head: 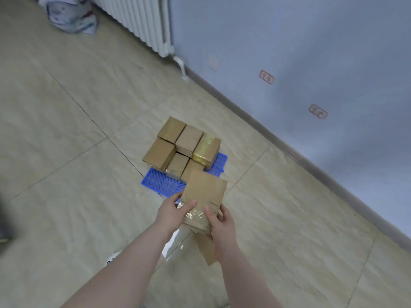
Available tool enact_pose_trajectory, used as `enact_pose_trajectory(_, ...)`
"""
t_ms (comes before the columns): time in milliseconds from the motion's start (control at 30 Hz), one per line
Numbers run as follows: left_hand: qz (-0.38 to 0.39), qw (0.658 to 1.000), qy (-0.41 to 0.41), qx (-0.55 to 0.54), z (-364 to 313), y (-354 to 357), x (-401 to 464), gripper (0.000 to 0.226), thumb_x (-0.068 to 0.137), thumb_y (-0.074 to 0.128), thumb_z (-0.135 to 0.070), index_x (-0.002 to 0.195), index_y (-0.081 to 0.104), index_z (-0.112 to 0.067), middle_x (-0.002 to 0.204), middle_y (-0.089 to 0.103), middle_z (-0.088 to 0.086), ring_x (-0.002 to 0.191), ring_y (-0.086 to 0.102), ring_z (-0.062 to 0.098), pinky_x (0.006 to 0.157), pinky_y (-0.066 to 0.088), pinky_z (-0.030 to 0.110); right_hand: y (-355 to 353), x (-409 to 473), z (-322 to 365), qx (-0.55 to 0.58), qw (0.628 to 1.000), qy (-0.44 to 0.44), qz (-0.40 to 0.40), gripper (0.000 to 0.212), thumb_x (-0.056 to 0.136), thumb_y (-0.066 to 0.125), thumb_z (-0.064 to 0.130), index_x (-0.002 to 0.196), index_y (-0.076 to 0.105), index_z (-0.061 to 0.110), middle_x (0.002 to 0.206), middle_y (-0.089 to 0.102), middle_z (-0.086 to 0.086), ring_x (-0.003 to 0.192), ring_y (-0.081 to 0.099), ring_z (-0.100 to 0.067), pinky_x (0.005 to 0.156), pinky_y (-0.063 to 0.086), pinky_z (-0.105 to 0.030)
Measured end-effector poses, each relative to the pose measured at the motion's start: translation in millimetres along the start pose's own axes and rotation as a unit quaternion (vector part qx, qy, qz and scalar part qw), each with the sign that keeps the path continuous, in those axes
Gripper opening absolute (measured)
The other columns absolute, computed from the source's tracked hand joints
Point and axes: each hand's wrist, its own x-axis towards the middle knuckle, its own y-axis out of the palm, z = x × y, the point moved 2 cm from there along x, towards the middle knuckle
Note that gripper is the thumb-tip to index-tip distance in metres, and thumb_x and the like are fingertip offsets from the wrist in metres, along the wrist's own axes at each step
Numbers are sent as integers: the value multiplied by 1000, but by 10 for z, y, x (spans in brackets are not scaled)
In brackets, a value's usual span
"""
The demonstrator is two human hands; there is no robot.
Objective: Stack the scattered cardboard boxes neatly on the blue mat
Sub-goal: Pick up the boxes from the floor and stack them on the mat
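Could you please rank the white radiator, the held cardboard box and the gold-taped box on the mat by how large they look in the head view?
1. White radiator, cut off by the frame.
2. Held cardboard box, gripped by left hand and right hand; nearness inflates it.
3. Gold-taped box.

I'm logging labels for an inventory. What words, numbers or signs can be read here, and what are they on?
No text can be read.
Upper red-bordered sticker on the wall: marks inside, too blurred to read.
Lower red-bordered sticker on the wall: also too blurred.
Held cardboard box and the stacked boxes on the blue mat: no print visible.
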Motion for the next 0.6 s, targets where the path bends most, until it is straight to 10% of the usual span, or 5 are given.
enact_pose_trajectory(300, -4, 999, 9, 38, 40, -1185, 560, 45, 83, 71, -34, 125, 62, -24, 107, 70, -6, 98, 65, 12, 91, 51, 32, 1348, 139, -245, -17, 998, 48, -42, 49, 79, 77, 29, 122, 57, 37, 109, 70, 9, 91, 67, -14, 81, 53, -37)
enact_pose_trajectory(600, 26, 994, -42, 97, -123, -1425, 1189, 42, 87, 65, -37, 121, 59, -14, 121, 54, 3, 90, 59, 10, 66, 43, 13, 1753, 592, -98, 19, 993, 61, -95, 55, 78, 79, 32, 128, 56, 30, 113, 68, 3, 97, 65, -16, 90, 55, -44)
